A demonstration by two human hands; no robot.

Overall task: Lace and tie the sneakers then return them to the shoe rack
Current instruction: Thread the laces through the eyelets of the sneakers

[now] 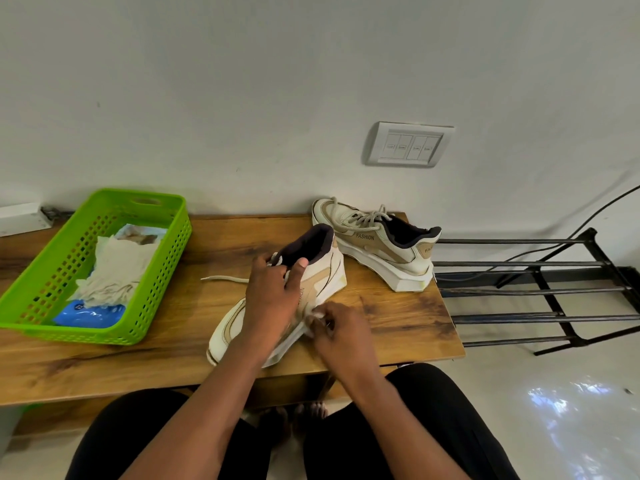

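Note:
A cream and tan sneaker [322,268] lies on the wooden table [138,362] with its toe toward me. My left hand [273,296] grips it over the tongue, thumb at the collar. My right hand [337,327] pinches a white lace end at the shoe's right side, by the sole. The other lace end [225,278] trails left across the table. A second sneaker [377,242], laced and marked FASHION, stands at the table's back right corner.
A green plastic basket [52,327] with cloths and a blue packet sits on the table's left. A black metal shoe rack [540,292] stands right of the table, against the wall. My knees are under the table's front edge.

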